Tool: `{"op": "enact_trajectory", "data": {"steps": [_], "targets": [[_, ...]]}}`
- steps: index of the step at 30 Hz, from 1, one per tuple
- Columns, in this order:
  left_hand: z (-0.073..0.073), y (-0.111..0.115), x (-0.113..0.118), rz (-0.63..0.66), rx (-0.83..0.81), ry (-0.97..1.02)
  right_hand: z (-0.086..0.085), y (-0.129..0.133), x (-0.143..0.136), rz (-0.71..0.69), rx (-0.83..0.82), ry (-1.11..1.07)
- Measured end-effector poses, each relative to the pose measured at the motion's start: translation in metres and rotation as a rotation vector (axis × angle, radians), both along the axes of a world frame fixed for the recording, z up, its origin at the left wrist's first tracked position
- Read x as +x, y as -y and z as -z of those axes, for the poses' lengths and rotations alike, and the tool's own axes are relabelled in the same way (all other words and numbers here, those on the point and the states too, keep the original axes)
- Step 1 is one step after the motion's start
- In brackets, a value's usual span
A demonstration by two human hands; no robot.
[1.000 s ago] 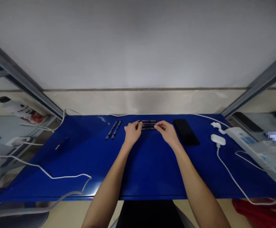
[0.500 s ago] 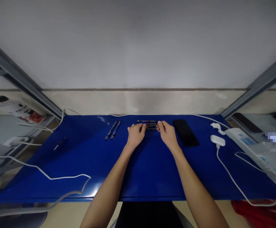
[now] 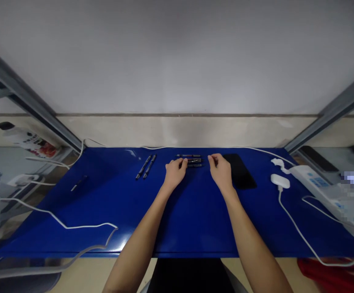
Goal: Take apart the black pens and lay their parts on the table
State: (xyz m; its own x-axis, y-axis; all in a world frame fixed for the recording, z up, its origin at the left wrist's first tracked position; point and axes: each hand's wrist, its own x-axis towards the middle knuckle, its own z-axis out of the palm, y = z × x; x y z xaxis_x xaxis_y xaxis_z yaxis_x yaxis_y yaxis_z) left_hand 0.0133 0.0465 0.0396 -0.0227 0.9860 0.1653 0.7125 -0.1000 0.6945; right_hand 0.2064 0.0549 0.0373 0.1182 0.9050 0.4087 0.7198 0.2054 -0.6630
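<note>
My left hand (image 3: 174,174) is closed at the left ends of a small group of dark pens, with its thumb and fingertips on a pen (image 3: 193,162) that points right. Its fingers partly cover that group. Just behind lies another dark pen (image 3: 189,156), level with the wall. My right hand (image 3: 221,171) hovers right of the pens, its thumb and index finger apart and nothing visible between them. Left of my left hand, two dark pens lie side by side at a slant, a left one (image 3: 143,167) and a right one (image 3: 149,166).
A black phone (image 3: 241,173) lies by my right hand on the blue desk (image 3: 195,219). Farther right are a white earbud case (image 3: 280,180) on a cable and a white power strip (image 3: 315,183). Leftward lie a small dark pen-like item (image 3: 78,183), white cables and a bottle (image 3: 32,142).
My right hand has let go of the pens' right ends and moved a little to the right, toward the phone. My left hand stays at the pens.
</note>
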Motion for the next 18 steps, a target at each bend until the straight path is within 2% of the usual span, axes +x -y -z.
{"op": "enact_trajectory", "data": {"steps": [2,5,8,11,14,16,18], "targets": [[0.0,-0.001,-0.002,-0.007,-0.002,0.011,0.005,-0.003,0.008,0.13,-0.016,0.132],[-0.001,-0.001,-0.002,-0.008,0.007,0.021,0.01,-0.001,0.011,0.246,-0.141,0.309],[-0.001,-0.001,-0.002,-0.009,0.012,0.015,0.009,0.003,0.008,0.292,-0.275,0.383],[-0.002,0.0,-0.002,-0.005,0.009,0.011,0.006,0.004,0.008,0.309,-0.313,0.386],[-0.002,0.0,-0.002,-0.013,0.012,0.003,0.003,0.001,0.009,0.268,-0.167,0.247],[-0.003,0.0,-0.002,-0.023,0.017,-0.008,0.001,-0.002,0.008,0.161,-0.041,0.013],[-0.003,0.0,-0.002,-0.026,0.016,-0.016,-0.001,-0.003,0.004,0.018,0.011,-0.263]]}}
